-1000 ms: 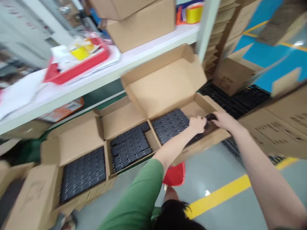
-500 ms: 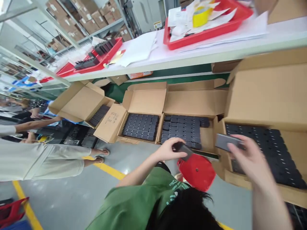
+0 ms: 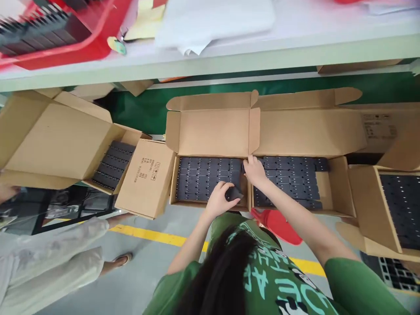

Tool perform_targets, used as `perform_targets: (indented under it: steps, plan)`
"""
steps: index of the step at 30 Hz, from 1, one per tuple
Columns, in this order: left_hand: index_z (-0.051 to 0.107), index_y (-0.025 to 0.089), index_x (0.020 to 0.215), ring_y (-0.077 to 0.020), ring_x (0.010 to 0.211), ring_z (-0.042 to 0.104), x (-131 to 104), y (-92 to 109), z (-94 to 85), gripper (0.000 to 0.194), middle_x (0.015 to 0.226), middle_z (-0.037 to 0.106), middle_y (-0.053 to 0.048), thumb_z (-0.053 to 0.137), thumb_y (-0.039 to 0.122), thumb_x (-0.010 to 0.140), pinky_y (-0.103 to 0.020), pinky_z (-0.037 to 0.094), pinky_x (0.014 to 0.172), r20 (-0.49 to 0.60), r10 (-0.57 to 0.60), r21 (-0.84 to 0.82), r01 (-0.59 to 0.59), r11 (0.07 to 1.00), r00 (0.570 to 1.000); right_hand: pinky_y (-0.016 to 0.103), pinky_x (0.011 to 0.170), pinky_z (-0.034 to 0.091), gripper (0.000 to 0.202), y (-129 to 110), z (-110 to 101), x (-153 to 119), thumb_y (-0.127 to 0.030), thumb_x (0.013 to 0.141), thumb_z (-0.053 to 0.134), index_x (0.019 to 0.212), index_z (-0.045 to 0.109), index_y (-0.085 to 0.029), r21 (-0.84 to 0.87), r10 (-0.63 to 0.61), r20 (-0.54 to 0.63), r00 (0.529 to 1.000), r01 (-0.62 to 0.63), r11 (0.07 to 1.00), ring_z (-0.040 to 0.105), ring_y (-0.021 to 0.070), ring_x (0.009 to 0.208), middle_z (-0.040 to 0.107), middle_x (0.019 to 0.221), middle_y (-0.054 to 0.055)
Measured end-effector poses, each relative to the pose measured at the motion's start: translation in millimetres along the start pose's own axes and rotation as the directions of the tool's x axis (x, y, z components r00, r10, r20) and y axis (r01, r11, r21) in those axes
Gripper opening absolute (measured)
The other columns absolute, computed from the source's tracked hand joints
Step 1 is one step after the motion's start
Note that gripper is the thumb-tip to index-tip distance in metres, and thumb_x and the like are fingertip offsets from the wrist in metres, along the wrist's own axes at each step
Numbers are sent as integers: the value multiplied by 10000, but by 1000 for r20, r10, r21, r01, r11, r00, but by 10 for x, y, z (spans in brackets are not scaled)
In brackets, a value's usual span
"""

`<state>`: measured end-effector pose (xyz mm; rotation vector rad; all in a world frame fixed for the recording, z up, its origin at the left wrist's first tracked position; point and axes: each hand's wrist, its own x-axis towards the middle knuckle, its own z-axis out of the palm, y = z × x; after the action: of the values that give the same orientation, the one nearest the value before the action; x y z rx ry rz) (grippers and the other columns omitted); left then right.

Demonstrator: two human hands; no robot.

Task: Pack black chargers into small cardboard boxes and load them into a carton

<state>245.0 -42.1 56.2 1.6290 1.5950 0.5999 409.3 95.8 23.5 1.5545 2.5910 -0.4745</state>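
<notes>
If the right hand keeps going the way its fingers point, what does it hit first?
Probably the raised back flap of the middle box: the right hand points up-left at the far corner of the black parts. Depth is unclear.

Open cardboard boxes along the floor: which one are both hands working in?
The second box from the left, its tray nearly full. The left hand holds a black part over it; the right hand touches its back right corner.
</notes>
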Motion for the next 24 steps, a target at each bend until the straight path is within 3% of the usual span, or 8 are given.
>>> perform_targets:
  steps: [3,5,8,10,13,15,20,24]
  plan:
    - [601,216,1156,-241,1061,586,209,-93,83,458,1131,570,-73,784,291,742,-397,495,981,100,29,-32,-26,999,995,534,968,456,394,-52,32,11,-59,855,494,1237,588,-36,16,75,5,997,-75,997,496,395,1201,529,1260,279]
    - [603,213,1156,-247,1058,590,267,-123,147,471,1132,574,-74,792,296,733,-404,496,981,147,29,-60,-21,998,989,517,1003,454,497,-31,9,-213,-87,860,488,1354,515,-36,198,23,23,999,-27,980,491,372,1237,506,1319,271]
    - [611,212,1145,-248,1073,593,236,-140,207,488,1123,597,-67,806,296,705,-394,494,984,213,51,-142,-20,990,976,419,1005,493,598,0,-59,-773,-126,855,485,1451,447,-148,596,-202,117,972,94,798,530,273,1242,519,1386,175]
    - [619,212,1138,-249,1081,596,171,-149,228,514,1114,617,-64,824,301,676,-387,492,987,271,67,-196,-13,981,960,381,943,529,652,-22,-83,-1123,-171,852,510,1493,394,-194,735,-253,193,948,31,677,541,250,1243,489,1452,146]
    - [629,207,1128,-257,1077,602,78,-181,248,554,1108,639,-67,856,300,632,-399,488,991,368,60,-222,25,975,928,387,925,530,677,-133,-64,-1404,-283,845,615,1480,409,-170,755,-145,288,947,-131,643,561,261,1198,495,1441,165]
    - [626,204,1141,-265,1097,598,41,-216,247,605,1127,642,-74,883,323,606,-409,479,1007,419,59,-226,41,973,906,387,903,524,633,-233,-48,-1438,-277,825,656,1421,474,-162,719,-59,336,940,-215,661,606,240,1062,591,1284,149]
    - [608,228,1165,-277,1136,593,-24,-319,148,738,1187,650,-68,940,396,528,-418,468,1018,515,92,-264,56,963,852,319,747,500,437,-372,-175,-1340,-223,782,696,1205,596,-169,676,-67,403,913,-247,694,609,198,841,642,954,62]
    - [588,228,1164,-276,1137,599,-108,-423,2,752,1215,645,-64,939,419,527,-416,472,1012,461,-13,-238,138,962,887,317,757,489,217,-295,-317,-1206,-269,823,662,1011,624,-168,595,81,342,936,-282,753,612,198,830,644,949,71]
